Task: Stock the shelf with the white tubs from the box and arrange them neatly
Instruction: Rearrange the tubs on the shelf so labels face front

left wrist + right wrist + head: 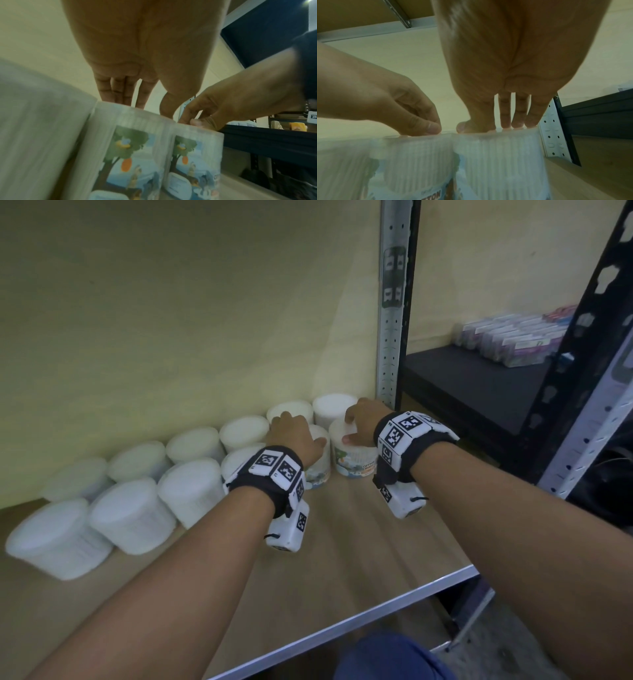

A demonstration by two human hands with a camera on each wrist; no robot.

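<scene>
Two rows of white tubs [195,445] stand along the back wall of the wooden shelf [342,546]. At the right end of the front row, two tubs show a picture label. My left hand [301,429] grips the left labelled tub [318,472] from above, its fingers over the far rim and its thumb on the near rim. My right hand [352,426] grips the lid of the right labelled tub [352,460]. In the left wrist view the left hand [145,108] sits on its tub [130,148]. In the right wrist view the right hand [488,127] sits on its tub [498,162]. The two tubs stand side by side, touching.
A perforated grey upright [392,337] stands right behind the right tub. Beyond it a dark shelf [479,385] holds small packaged goods [513,337]. The shelf's metal front edge [376,607] runs below my forearms. Bare board lies in front of the tubs.
</scene>
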